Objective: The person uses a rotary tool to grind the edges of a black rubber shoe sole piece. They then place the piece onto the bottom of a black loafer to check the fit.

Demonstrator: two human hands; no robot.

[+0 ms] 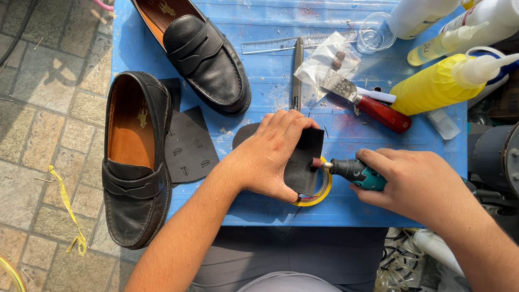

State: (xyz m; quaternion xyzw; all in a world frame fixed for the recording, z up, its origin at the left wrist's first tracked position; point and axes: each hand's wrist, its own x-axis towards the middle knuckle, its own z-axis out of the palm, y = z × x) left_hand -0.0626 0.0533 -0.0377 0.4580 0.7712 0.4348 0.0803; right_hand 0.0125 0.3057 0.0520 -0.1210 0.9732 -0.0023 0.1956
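My left hand (270,154) lies flat on a black rubber sole piece (305,162), fingers spread and pressing it down onto a roll of yellow tape (323,192) that shows just beyond my fingertips. My right hand (416,181) is clenched around a small rotary tool (354,172) with a teal and dark body; its sanding tip (317,163) touches the edge of the sole piece right beside my left fingers. All of this sits on a blue table (259,81).

Left of my left wrist lies a 2nd black sole piece (188,145), partly under 1 black loafer (136,159). Another loafer (203,54) lies above my left fingers, well apart from them. Beyond my right fingers are a red-handled scraper (367,100), a yellow squeeze bottle (440,84), a clear plastic bag (327,59) and a clear ruler (270,46).
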